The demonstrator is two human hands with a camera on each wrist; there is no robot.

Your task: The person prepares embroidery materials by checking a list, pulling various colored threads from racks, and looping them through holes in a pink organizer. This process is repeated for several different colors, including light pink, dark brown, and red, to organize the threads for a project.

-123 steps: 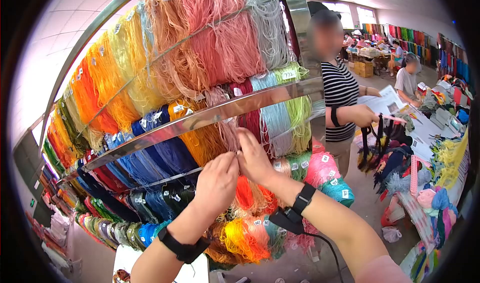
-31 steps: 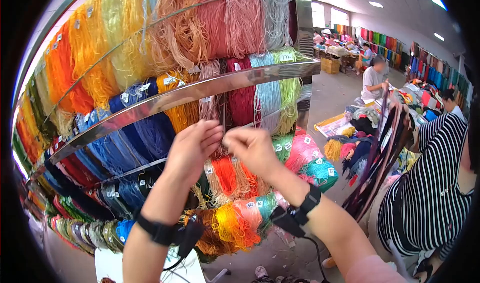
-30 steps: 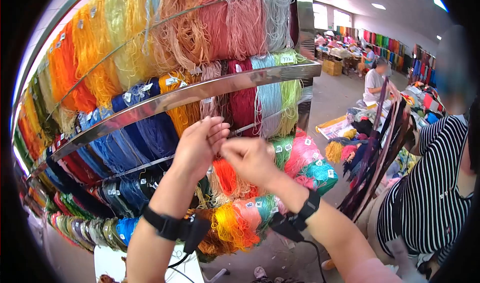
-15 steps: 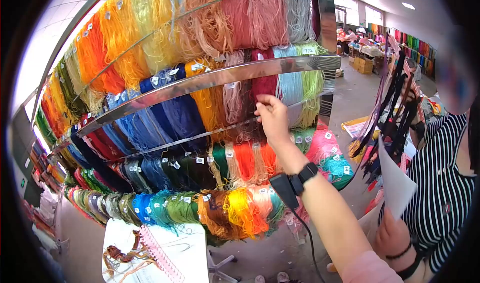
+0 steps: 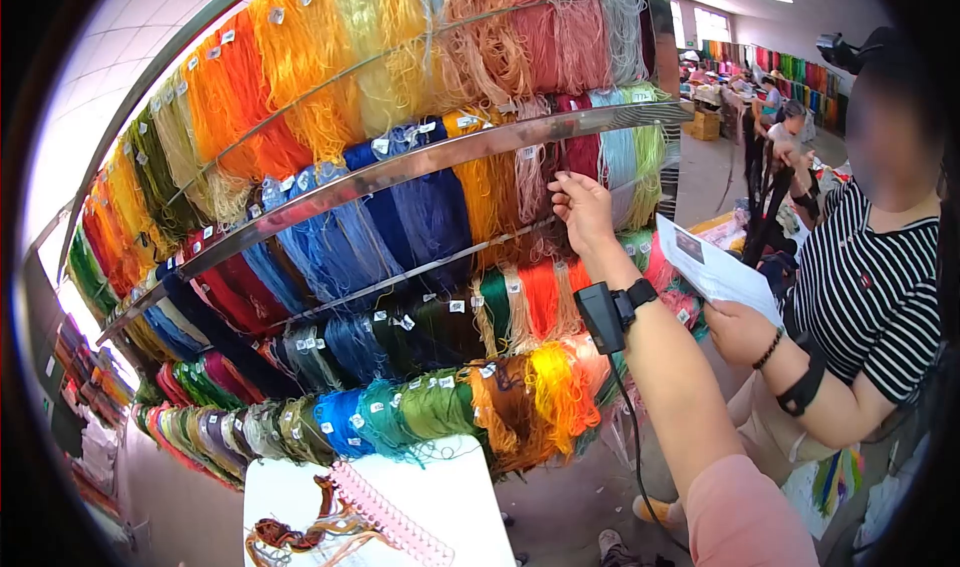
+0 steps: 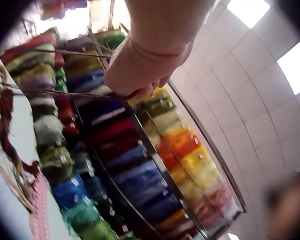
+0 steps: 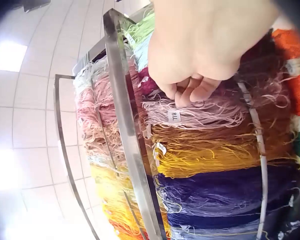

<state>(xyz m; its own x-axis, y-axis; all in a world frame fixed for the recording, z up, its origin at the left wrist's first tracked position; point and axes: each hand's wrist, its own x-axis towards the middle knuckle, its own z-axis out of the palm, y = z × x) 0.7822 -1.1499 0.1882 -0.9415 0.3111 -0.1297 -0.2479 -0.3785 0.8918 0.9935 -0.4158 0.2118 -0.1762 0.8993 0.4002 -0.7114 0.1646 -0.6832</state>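
My right hand (image 5: 583, 212) is at the rack's middle row, fingers curled against a dark mauve-brown skein (image 7: 255, 75) between pale mauve and maroon skeins. In the right wrist view its bent fingertips meet there as if pinching thread; the strand between them is hidden. The pale mauve skein (image 7: 190, 116) with a white number tag lies right beside them. Out of the head view, my left hand (image 6: 140, 70) holds thin dark thread strands (image 6: 65, 94) in its curled fingers. These stretch sideways over a white board (image 5: 470, 487) below the rack.
A metal bar (image 5: 420, 157) crosses in front of the hanging skeins. On the board lie a pink perforated strip (image 5: 390, 517) and brown thread bundles (image 5: 285, 534). At right, close by, a person in a striped shirt (image 5: 865, 277) holds a paper sheet (image 5: 715, 267).
Both hands were together before the skeins; the left has since dropped out of the head view, while the right stays at the rack. The board appears below, and the striped-shirt person now holds paper.
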